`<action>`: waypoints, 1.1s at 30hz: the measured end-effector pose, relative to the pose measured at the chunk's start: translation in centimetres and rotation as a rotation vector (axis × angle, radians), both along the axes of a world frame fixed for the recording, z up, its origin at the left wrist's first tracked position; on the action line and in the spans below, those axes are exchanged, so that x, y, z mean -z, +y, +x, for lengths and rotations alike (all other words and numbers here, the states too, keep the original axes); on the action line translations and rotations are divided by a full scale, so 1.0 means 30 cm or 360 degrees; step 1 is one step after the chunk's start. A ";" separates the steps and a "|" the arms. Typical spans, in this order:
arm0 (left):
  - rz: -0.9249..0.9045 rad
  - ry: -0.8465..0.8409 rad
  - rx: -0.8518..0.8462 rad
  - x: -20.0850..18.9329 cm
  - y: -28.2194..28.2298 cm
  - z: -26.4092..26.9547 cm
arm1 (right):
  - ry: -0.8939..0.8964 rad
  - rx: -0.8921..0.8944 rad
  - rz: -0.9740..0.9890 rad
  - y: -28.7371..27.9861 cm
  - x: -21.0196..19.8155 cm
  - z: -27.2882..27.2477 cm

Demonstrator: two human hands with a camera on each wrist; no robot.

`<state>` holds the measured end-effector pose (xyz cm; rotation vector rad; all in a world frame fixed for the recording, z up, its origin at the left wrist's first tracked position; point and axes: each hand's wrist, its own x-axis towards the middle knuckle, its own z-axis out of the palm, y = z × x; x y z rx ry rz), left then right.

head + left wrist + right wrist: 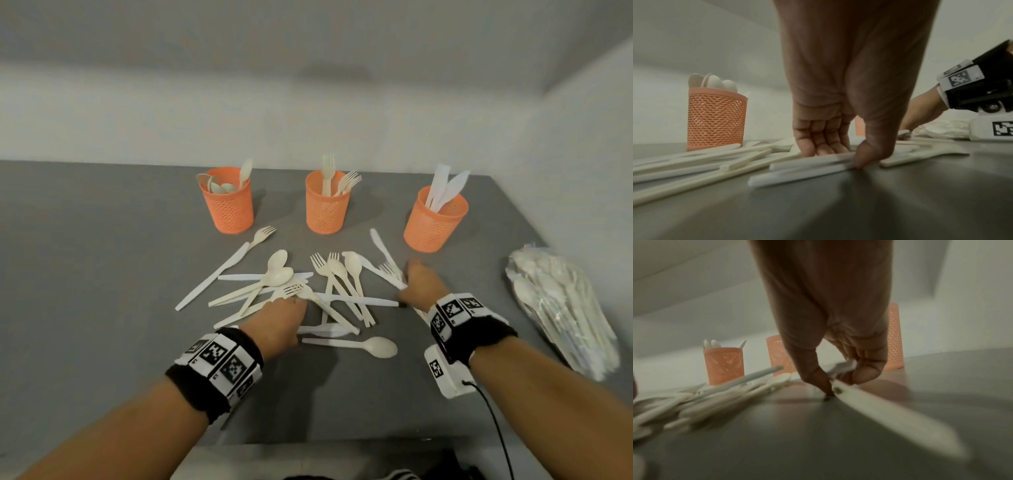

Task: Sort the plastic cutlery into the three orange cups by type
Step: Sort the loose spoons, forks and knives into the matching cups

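Grey tabletop [102, 274], centre: your left hand [281, 322] pinches a white handle [809, 162]; your right hand [419, 284] pinches a knife [890, 415].

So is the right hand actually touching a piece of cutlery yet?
Touching. The right wrist view shows the right hand with thumb and fingers pinching a white cutlery handle.

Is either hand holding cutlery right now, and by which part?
The right hand pinches a white utensil handle near its middle; its type cannot be told. The left hand presses fingertips and thumb on a flat white handle lying on the table.
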<state>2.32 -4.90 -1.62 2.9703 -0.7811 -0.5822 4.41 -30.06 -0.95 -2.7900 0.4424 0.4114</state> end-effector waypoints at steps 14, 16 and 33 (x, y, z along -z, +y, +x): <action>-0.0149 0.0118 0.0141 -0.005 0.016 0.002 | 0.0070 -0.0156 -0.0070 0.036 0.011 0.045; -0.0229 0.0162 0.0138 -0.011 0.024 0.003 | 0.0080 -0.0167 -0.0106 0.043 0.010 0.046; -0.1830 0.0576 -0.0951 -0.094 -0.081 0.108 | -0.0330 -0.0237 0.0350 0.070 -0.163 0.002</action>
